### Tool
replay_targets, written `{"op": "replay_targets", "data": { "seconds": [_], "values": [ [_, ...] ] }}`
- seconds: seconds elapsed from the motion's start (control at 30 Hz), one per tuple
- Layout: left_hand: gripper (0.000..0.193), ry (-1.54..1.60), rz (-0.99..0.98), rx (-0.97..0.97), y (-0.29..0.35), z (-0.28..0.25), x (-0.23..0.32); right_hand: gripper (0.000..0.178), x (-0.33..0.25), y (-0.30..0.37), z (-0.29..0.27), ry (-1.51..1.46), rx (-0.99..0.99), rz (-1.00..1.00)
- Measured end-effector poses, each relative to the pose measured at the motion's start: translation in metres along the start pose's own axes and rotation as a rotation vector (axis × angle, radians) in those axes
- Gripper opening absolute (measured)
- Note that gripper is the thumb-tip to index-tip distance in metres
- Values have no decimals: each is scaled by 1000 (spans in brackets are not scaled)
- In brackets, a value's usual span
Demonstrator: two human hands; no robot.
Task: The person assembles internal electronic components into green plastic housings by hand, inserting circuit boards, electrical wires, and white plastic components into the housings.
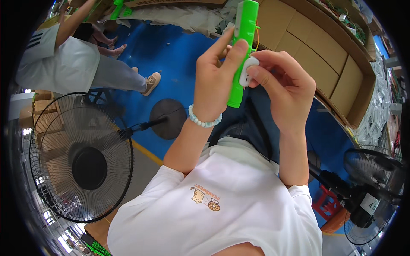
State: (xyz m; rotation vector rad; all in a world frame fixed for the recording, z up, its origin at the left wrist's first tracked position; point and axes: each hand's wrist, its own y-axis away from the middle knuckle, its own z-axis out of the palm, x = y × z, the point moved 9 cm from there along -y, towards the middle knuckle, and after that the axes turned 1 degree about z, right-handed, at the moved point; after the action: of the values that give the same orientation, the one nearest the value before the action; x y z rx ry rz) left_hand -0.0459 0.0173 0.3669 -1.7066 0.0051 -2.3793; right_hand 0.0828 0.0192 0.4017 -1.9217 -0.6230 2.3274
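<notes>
- The green tube-like part (pixel 247 25) is held up in front of the person's chest, standing almost upright, its top leaning slightly to the right.
- A small white rounded piece (pixel 249 71) lies against its right side; whether it is fastened there cannot be told.
- A thin orange wire (pixel 258 39) runs along the upper right edge.
- The left hand (pixel 215 74) grips the green part from the left, its thumb across the front.
- The right hand (pixel 285 81) pinches the white piece between thumb and fingers.
- A pale beaded bracelet (pixel 206 123) circles the left wrist.
- Beyond the right hand sits a shallow cardboard box (pixel 326 57).
- Below spreads a blue floor (pixel 181 79).
- A black fan (pixel 89 168) stands at left, another fan (pixel 373 170) at right.
- At upper left is a co-worker (pixel 64 64) in a light top.
</notes>
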Motion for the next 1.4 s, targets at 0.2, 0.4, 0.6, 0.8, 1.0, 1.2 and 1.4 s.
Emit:
{"op": "replay_targets", "data": {
  "seconds": [0.2,0.4,0.6,0.8,1.0,1.2,1.4],
  "values": [
    [40,-61,113,93,-8,-14,-4,19,22,-13,5,74,-10,92],
    [40,-24,143,174,-2,-27,-8,19,39,-20,14,-72,-78,269],
    [40,-7,110,152,0,-20,-6,15,29,-18,15,-16,-87,222],
    [40,-58,99,82,5,-12,7,11,22,-13,15,26,-82,164],
    [37,72,63,30,8,-16,4,14,21,-11,25,-95,-75,260],
    [54,475,75,-168,5,-8,2,23,-25,10,14,247,97,-207],
    [70,652,171,-353,11,8,7,43,-9,15,26,287,-40,-27]
  ]
}}
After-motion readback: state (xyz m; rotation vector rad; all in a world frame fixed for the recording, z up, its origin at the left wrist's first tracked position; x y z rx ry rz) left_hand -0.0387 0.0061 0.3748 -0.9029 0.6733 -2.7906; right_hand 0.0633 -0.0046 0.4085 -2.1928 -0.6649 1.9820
